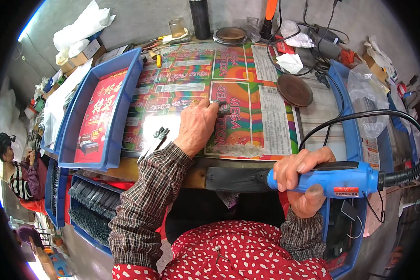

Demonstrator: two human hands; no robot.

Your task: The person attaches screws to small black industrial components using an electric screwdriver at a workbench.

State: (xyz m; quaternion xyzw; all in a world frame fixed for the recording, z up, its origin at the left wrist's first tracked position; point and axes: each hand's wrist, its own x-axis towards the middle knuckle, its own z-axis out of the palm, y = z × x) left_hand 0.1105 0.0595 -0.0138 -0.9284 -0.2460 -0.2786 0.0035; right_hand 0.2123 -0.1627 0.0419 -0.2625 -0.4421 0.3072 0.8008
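While the right hand [297, 167] grips a blue tool [338, 179], the left hand [197, 124] pinches a dark piece [224, 111].

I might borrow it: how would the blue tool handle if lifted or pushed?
The blue tool probably feels rigid, since it looks hard-cased. It may roll if pushed, as it looks rounded. The thick black cord at its rear would likely drag.
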